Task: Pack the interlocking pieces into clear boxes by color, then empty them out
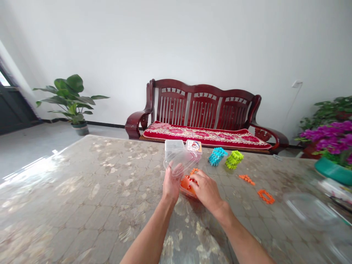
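Note:
My left hand (171,185) is wrapped round a clear plastic lid or container (180,161), tilted up over the table. Just right of it sits a clear container of orange pieces (187,185). The fingers of my right hand (205,189) are pressed together at the orange pieces inside; whether they grip one is hidden. Farther back stand a blue stack of linked pieces (217,156) and a green one (234,160). Two orange linked shapes lie to the right, one flat strip (246,179) and one ring (266,196).
Behind my left hand are a whitish box (174,145) and a small box with a printed label (194,146). Clear plastic containers (310,209) lie at the right, near a teal pot (334,171) of purple flowers. A wooden bench (203,106) stands beyond the table (90,183).

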Demonstrator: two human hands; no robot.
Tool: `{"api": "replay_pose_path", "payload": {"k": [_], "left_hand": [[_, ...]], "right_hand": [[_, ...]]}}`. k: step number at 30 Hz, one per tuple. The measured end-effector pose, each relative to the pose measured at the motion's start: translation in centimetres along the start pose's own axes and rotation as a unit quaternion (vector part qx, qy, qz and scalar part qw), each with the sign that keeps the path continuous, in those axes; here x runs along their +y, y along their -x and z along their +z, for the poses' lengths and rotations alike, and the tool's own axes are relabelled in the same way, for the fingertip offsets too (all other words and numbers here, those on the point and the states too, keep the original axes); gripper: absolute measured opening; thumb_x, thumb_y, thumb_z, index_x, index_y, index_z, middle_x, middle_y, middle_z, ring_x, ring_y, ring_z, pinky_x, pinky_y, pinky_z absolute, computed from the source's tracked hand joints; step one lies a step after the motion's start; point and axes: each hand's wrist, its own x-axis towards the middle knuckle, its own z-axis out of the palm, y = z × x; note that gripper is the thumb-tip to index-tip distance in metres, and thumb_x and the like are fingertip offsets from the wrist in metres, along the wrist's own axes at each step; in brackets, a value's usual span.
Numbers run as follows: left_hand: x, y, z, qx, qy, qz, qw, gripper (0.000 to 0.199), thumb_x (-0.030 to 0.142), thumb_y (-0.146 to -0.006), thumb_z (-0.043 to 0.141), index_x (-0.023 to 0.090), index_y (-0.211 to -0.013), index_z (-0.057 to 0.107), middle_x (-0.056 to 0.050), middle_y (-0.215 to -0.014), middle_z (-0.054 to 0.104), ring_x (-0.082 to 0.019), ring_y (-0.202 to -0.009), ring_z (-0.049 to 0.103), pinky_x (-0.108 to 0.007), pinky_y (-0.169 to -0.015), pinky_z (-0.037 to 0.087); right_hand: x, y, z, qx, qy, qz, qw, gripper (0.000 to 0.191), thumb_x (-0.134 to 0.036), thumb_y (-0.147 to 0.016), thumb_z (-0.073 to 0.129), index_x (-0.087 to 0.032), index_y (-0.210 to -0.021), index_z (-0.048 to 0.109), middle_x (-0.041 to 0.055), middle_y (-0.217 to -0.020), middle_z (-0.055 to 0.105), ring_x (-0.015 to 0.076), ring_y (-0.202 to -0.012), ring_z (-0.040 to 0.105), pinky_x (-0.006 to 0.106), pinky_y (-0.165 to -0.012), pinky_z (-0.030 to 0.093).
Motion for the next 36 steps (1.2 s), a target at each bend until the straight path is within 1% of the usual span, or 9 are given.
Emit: {"api": "replay_pose_path", "payload": {"k": [4,7,11,16,20,23,26,32,36], "left_hand": [[0.0,0.1,0.0,-0.005,-0.001,0.003,1.000,0.037,0.033,-0.093,0.051,0.023,-0.129,0.051,-0.010,-0.108,0.072,-0.020,-0.098,0.068,-0.033,-0.092,0.046],[0.0,0.0,0.0,-0.009,-0.001,0.003,1.000,0.037,0.033,-0.093,0.050,0.022,-0.128,0.051,-0.010,-0.109,0.072,-0.020,-0.098,0.068,-0.033,-0.091,0.047],[0.0,-0.1,0.0,0.000,-0.002,-0.001,1.000,0.037,0.033,-0.094,0.048,0.022,-0.129,0.050,-0.010,-0.108,0.072,-0.019,-0.095,0.069,-0.032,-0.089,0.048],[-0.1,-0.2,-0.2,-0.010,0.000,0.015,1.000,0.039,0.035,-0.092,0.053,0.022,-0.128,0.051,-0.011,-0.107,0.073,-0.020,-0.095,0.069,-0.032,-0.088,0.048],[-0.2,-0.2,-0.3,-0.007,0.001,0.010,1.000,0.040,0.037,-0.091,0.055,0.023,-0.128,0.052,-0.010,-0.108,0.072,-0.020,-0.097,0.068,-0.031,-0.088,0.048],[-0.1,-0.2,-0.3,-0.008,-0.001,0.006,1.000,0.042,0.038,-0.090,0.056,0.024,-0.129,0.052,-0.010,-0.109,0.072,-0.020,-0.098,0.068,-0.031,-0.088,0.047],[-0.1,-0.2,-0.2,-0.010,-0.004,0.011,1.000,0.042,0.038,-0.090,0.055,0.023,-0.130,0.051,-0.010,-0.109,0.072,-0.020,-0.098,0.067,-0.032,-0.089,0.047],[-0.2,-0.3,-0.4,-0.019,0.000,0.014,1.000,0.042,0.038,-0.090,0.057,0.023,-0.129,0.052,-0.010,-0.109,0.072,-0.020,-0.098,0.067,-0.032,-0.089,0.047],[-0.2,-0.2,-0.5,-0.014,-0.002,0.013,1.000,0.042,0.038,-0.090,0.057,0.023,-0.129,0.052,-0.010,-0.109,0.072,-0.020,-0.098,0.068,-0.032,-0.089,0.047]], "right_hand": [[0.4,0.1,-0.2,0.000,0.012,-0.050,0.999,0.024,-0.019,-0.090,0.054,-0.030,-0.105,0.069,0.0028,-0.100,0.064,0.0171,-0.093,0.061,0.025,-0.076,0.044],[0.7,-0.3,-0.4,-0.023,0.042,-0.121,0.991,0.024,-0.015,-0.089,0.054,-0.029,-0.099,0.070,0.0029,-0.103,0.064,0.0181,-0.100,0.057,0.027,-0.083,0.044],[0.5,-1.1,-0.6,-0.049,0.093,-0.185,0.977,0.014,-0.022,-0.090,0.056,-0.023,-0.093,0.070,0.0060,-0.097,0.067,0.0211,-0.100,0.056,0.033,-0.088,0.042],[0.7,-1.3,-0.2,-0.022,0.110,-0.209,0.971,0.017,-0.030,-0.093,0.054,-0.020,-0.089,0.067,0.0086,-0.090,0.067,0.0220,-0.091,0.057,0.034,-0.083,0.042],[1.3,-1.2,0.0,0.009,0.072,-0.192,0.979,0.011,-0.020,-0.090,0.056,-0.022,-0.084,0.065,0.0043,-0.087,0.068,0.0198,-0.088,0.057,0.031,-0.080,0.042],[1.5,-1.0,0.0,0.036,0.019,-0.155,0.987,0.015,-0.013,-0.087,0.056,-0.023,-0.080,0.065,0.0010,-0.085,0.069,0.0177,-0.087,0.058,0.029,-0.079,0.042],[1.3,-0.7,0.1,0.051,-0.006,-0.119,0.992,0.016,-0.013,-0.087,0.056,-0.023,-0.078,0.065,0.0009,-0.083,0.069,0.0173,-0.085,0.059,0.028,-0.077,0.042],[0.9,-0.3,0.5,0.022,0.027,-0.124,0.992,0.021,-0.016,-0.089,0.053,-0.023,-0.075,0.067,0.0025,-0.078,0.069,0.0189,-0.083,0.060,0.031,-0.081,0.043],[1.5,-0.5,-0.2,0.030,-0.032,-0.094,0.995,0.018,-0.018,-0.089,0.054,-0.024,-0.081,0.069,0.0011,-0.088,0.072,0.0170,-0.089,0.060,0.029,-0.082,0.044]]}}
